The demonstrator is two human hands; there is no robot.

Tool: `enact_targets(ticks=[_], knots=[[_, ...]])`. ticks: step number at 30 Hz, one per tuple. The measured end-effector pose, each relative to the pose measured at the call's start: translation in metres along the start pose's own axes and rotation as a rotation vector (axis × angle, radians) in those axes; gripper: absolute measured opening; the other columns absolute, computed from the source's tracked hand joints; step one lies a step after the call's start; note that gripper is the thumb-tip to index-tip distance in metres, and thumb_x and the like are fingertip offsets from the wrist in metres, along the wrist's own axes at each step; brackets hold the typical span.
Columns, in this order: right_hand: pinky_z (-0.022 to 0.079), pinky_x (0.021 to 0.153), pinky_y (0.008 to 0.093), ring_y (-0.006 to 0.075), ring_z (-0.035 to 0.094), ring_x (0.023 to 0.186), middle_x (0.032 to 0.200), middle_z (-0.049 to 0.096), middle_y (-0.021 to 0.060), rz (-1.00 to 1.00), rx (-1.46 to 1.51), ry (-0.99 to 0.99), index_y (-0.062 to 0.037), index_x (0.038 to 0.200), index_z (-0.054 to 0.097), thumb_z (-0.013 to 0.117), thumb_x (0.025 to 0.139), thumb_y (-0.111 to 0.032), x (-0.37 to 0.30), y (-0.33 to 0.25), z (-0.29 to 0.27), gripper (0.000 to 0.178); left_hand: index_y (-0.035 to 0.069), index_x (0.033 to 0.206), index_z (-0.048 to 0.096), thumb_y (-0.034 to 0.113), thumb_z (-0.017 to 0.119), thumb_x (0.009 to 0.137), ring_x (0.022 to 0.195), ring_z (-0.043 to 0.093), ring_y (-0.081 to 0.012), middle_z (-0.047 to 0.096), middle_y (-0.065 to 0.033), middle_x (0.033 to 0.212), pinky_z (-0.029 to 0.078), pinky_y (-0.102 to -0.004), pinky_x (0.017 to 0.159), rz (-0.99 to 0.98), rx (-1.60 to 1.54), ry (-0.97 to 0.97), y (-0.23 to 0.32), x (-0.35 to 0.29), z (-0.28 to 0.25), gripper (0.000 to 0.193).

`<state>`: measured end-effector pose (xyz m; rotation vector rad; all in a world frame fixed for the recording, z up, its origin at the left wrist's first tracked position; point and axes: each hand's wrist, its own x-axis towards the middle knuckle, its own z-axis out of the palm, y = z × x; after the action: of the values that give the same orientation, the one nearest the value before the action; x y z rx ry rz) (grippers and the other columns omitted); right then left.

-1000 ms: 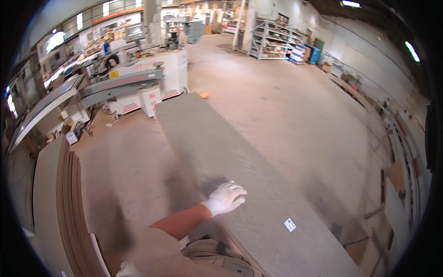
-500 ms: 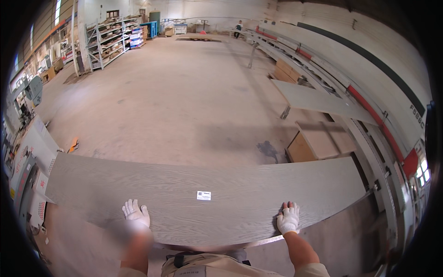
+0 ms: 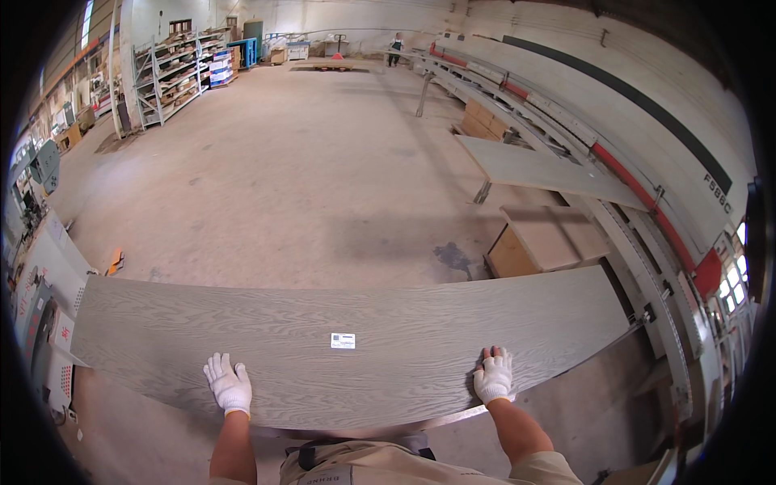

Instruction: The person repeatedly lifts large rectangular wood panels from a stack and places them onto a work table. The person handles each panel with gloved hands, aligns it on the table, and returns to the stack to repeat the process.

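A long grey-brown wood-grain panel (image 3: pixel 404 311) lies across in front of me, its near edge close to my waist. A small white label (image 3: pixel 343 340) is stuck near its middle. My left hand (image 3: pixel 227 383), in a white knit glove, rests on the panel left of the label with fingers spread. To the right of the label, my right hand (image 3: pixel 493 376) lies palm down near the front edge, fingers stretched out; bare fingertips show from its white glove. Neither hand grasps anything.
At the left end of the panel is a pale machine (image 3: pixel 52 315). A long machine with a red strip (image 3: pixel 638 198) runs along the right, beside a grey board (image 3: pixel 550 174) and a brown box (image 3: pixel 550 238). Shelving (image 3: pixel 170 77) and a distant person (image 3: pixel 395 50) are farther back.
The whole view has shifted slightly, so the surroundings sit a little farther left. Both hands keep about the same places on the panel.
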<state>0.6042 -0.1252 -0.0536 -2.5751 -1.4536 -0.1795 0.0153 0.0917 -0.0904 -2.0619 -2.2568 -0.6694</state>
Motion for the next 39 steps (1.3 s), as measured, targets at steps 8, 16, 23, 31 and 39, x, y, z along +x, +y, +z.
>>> enact_targets(ticks=[8,16,23,31,39], knots=[[0.024,0.125,0.0551,0.0457,0.036,0.147,0.15,0.052,0.0259,-0.003,0.048,0.019,-0.0009,0.137,0.063,0.061,0.09,-0.026,-0.0005,-0.0008,-0.0012,0.053,0.0,0.135,0.057,0.03,0.065,0.094,0.145,0.038,-0.0408,0.049,-0.0233,0.148,0.022,-0.0536,0.126,0.013,0.011,0.02,-0.0071,-0.0012,0.0051,0.052],[0.025,0.125,0.0541,0.0456,0.037,0.146,0.149,0.053,0.0251,-0.004,0.025,0.034,-0.002,0.135,0.065,0.063,0.089,-0.025,-0.0007,0.0001,-0.0001,0.052,0.0,0.135,0.057,0.029,0.066,0.093,0.145,0.038,-0.0406,0.049,-0.0233,0.149,0.022,-0.0537,0.126,0.014,-0.002,0.025,-0.0034,-0.0015,0.0024,0.052],[0.027,0.124,0.0536,0.0454,0.038,0.145,0.15,0.053,0.0246,-0.002,0.028,0.031,-0.0019,0.135,0.065,0.063,0.088,-0.024,-0.0007,0.0006,-0.0004,0.052,-0.001,0.133,0.058,0.029,0.066,0.093,0.144,0.039,-0.0407,0.05,-0.0232,0.147,0.023,-0.0538,0.126,0.032,-0.007,0.046,-0.0046,-0.0018,0.0043,0.051],[0.027,0.124,0.0532,0.0454,0.038,0.145,0.148,0.053,0.0246,-0.011,0.008,0.038,-0.0018,0.136,0.064,0.063,0.088,-0.024,-0.0015,0.0015,0.0005,0.053,-0.001,0.134,0.057,0.029,0.066,0.093,0.144,0.039,-0.0409,0.05,-0.0228,0.147,0.023,-0.0538,0.126,0.043,0.005,0.052,-0.0063,-0.0021,0.0064,0.051],[0.025,0.125,0.0527,0.0444,0.036,0.147,0.151,0.051,0.0242,0.019,0.024,0.004,-0.0029,0.137,0.064,0.063,0.088,-0.025,-0.0016,-0.0017,-0.0025,0.053,-0.001,0.134,0.057,0.029,0.066,0.093,0.144,0.039,-0.0411,0.05,-0.0236,0.148,0.023,-0.0541,0.126,0.032,-0.003,0.041,-0.0051,-0.0017,0.0021,0.052]])
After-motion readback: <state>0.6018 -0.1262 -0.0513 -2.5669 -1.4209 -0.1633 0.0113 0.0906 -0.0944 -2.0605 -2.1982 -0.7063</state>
